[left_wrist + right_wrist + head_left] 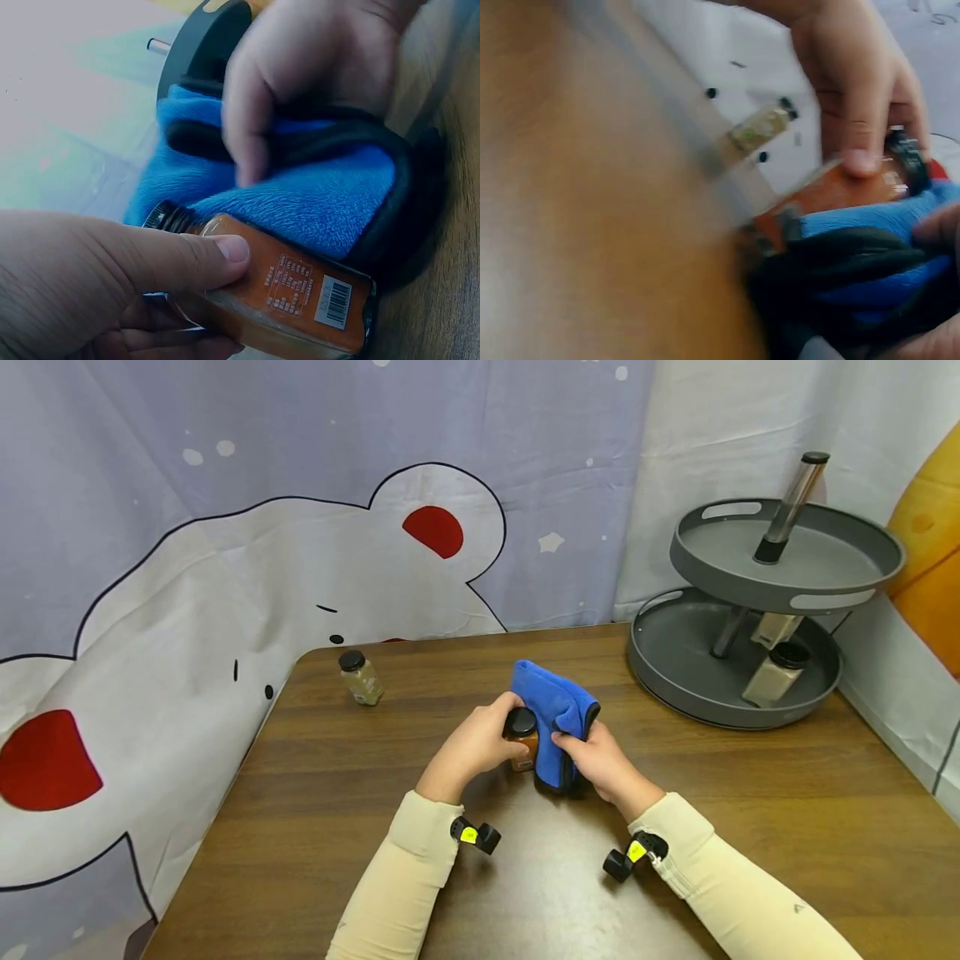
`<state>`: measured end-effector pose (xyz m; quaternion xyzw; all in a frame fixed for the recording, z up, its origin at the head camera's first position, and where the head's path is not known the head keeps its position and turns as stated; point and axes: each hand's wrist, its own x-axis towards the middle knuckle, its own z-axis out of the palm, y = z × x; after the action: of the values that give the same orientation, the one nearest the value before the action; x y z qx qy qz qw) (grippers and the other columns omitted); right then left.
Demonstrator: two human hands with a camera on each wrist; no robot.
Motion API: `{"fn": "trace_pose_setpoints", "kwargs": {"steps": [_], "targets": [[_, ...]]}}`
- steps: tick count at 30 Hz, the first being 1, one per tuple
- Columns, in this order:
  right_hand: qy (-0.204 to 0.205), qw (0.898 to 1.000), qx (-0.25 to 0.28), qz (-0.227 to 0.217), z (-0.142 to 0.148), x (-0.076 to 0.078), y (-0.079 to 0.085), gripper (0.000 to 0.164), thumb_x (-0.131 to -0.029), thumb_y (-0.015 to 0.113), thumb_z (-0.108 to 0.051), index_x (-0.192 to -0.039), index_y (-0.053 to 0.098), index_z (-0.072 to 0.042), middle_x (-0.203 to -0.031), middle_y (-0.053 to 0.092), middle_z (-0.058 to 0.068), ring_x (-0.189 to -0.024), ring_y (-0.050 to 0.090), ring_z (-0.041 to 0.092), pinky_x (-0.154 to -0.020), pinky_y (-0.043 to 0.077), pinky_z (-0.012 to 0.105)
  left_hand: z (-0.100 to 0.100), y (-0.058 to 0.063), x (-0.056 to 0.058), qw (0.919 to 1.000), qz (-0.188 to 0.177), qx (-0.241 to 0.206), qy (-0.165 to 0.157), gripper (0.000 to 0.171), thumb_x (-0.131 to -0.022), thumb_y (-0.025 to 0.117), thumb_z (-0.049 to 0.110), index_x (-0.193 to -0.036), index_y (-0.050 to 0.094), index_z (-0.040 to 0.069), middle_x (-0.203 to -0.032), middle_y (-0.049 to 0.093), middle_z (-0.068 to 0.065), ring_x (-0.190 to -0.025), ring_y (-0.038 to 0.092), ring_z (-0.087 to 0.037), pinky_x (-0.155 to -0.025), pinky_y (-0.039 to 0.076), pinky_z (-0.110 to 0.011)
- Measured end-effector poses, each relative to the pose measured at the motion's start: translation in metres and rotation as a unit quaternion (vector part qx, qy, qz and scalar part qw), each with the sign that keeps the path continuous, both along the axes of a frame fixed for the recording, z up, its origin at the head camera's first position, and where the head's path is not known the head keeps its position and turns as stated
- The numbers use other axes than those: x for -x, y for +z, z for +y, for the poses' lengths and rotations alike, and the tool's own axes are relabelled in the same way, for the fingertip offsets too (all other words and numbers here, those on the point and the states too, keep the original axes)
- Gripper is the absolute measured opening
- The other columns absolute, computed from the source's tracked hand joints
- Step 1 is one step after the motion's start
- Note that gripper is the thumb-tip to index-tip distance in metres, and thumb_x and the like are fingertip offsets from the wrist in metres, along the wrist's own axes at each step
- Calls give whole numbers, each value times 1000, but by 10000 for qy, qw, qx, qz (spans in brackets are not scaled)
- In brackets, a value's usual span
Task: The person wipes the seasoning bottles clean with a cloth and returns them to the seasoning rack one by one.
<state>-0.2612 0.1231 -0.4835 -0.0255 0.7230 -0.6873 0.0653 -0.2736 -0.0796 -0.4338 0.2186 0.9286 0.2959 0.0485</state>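
My left hand (482,739) grips a square spice jar (292,289) of orange-brown powder with a black lid (521,721). In the left wrist view the thumb lies across the jar's labelled face, below the lid. My right hand (596,756) holds a folded blue cloth (552,697) with black edging, pinched between thumb and fingers. The cloth lies against the jar's right side, just above the table. In the right wrist view the left hand (862,97) and the jar (832,195) show beyond the cloth (877,217).
A second spice jar (362,678) with pale green contents stands at the table's back left. A grey two-tier round tray (675,693) stands at the back right, with two jars on its lower tier, one a black-lidded jar (776,675). A patterned curtain (300,552) hangs behind the wooden table (337,777).
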Motion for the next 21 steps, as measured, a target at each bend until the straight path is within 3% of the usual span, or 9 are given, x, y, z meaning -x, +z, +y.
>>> {"fn": "trace_pose_setpoints", "kwargs": {"steps": [3, 10, 16, 21], "targets": [[-22, 9999, 107, -47, -1, 0, -1, 55, -97, 59, -6, -146, 38, 9, -143, 51, 27, -120, 56, 30, -100, 47, 41, -1, 0, 1, 10000, 8, -26, 31, 50, -85, 84, 16, -124, 53, 10, -107, 69, -7, -89, 63, -17, -82, 52, -35], [-312, 9897, 1343, 387, -3, -1, 8, 60, -94, 58, 3, -148, 33, 9, -149, 43, 25, -134, 44, 32, -111, 38, 43, -1, -1, 0, 9999, 17, -24, 144, 51, -83, 85, 17, -121, 52, 9, -104, 70, -8, -87, 64, -18, -81, 53, -35], [-297, 9970, 688, -168, -5, -3, -2, 54, -95, 59, -1, -144, 39, 11, -142, 52, 22, -120, 56, 22, -102, 46, 34, -1, -2, -1, 9998, -58, -38, 162, 51, -83, 86, 18, -120, 52, 10, -104, 70, -6, -85, 63, -16, -77, 52, -34], [-524, 9874, 1474, 222, -6, -4, 2, 58, -90, 60, 2, -144, 38, 10, -140, 51, 20, -119, 55, 19, -101, 46, 31, 0, -3, 0, 9999, -9, -24, 143, 50, -83, 85, 19, -120, 52, 10, -102, 69, -6, -83, 62, -16, -76, 51, -33]]}}
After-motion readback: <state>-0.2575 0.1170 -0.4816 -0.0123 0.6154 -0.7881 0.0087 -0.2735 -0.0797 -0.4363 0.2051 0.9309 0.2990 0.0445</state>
